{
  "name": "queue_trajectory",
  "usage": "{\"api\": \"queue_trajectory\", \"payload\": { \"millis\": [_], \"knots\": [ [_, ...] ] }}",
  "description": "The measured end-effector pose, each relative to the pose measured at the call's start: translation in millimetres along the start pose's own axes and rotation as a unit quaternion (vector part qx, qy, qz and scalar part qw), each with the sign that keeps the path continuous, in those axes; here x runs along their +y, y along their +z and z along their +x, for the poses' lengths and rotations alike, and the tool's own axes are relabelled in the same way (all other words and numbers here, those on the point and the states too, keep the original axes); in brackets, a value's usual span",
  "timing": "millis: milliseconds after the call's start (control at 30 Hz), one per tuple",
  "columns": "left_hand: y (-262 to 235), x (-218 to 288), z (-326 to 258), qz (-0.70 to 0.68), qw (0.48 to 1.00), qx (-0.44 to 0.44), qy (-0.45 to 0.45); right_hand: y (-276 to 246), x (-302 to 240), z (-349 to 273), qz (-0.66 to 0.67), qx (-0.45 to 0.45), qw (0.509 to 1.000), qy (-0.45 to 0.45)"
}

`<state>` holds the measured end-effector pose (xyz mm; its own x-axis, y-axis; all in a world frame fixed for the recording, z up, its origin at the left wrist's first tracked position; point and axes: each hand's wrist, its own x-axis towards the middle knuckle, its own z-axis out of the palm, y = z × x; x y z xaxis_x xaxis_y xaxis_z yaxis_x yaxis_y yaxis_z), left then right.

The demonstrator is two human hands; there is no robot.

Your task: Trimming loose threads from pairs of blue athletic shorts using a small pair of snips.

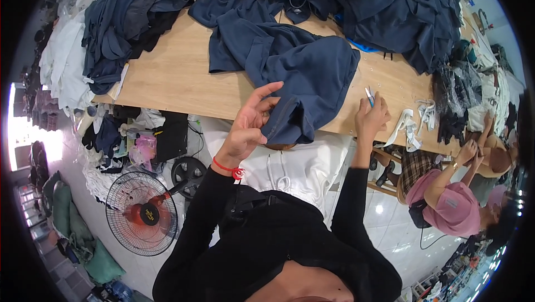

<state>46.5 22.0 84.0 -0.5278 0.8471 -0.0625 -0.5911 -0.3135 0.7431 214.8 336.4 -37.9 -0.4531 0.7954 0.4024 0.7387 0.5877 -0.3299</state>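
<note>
Workshop setting noted: a long wooden table is heaped with dark blue clothing, and white cloth is piled at its left end. A navy garment is spread across the middle of the table, one folded corner drooping over the near edge.

That hanging corner is pinched by the left hand: thumb and lower fingers are closed on the hem, while the index finger is held out straight above it. A red cord bracelet is worn on that wrist. The right hand is raised just right of the garment, apart from it, and is closed around small blue-handled snips, whose tips point up and away from the cloth.

Step judged to be in hand: the hem is being held up for inspection or thread trimming, with no cut begun. The next move would call for the snips to be brought across to the pinched edge while the cloth is kept taut.

White fabric is draped below the table edge, over the lap. White scraps lie on the table to the right. A red standing fan is seen on the floor at left. Another person in a pink cap is seated at right, hands busy with their own work.
</note>
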Motion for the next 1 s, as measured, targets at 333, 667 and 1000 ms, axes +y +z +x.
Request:
{"api": "queue_trajectory", "payload": {
  "millis": [333,667,1000],
  "knots": [
    [10.2,5.8,-3.5,0.105,0.994,-0.016,0.000,-116.6,-131.2,-12.3,0.543,-0.391,0.738,-0.089],
    [18.0,-6.3,-2.7,0.545,0.706,0.312,0.327,-118.1,-141.2,-48.6,0.389,0.024,0.903,-0.182],
    [18.3,-0.4,-7.4,-0.089,0.985,0.112,0.091,-104.0,-125.0,-63.0,0.329,0.020,0.916,-0.228]
  ]
}}
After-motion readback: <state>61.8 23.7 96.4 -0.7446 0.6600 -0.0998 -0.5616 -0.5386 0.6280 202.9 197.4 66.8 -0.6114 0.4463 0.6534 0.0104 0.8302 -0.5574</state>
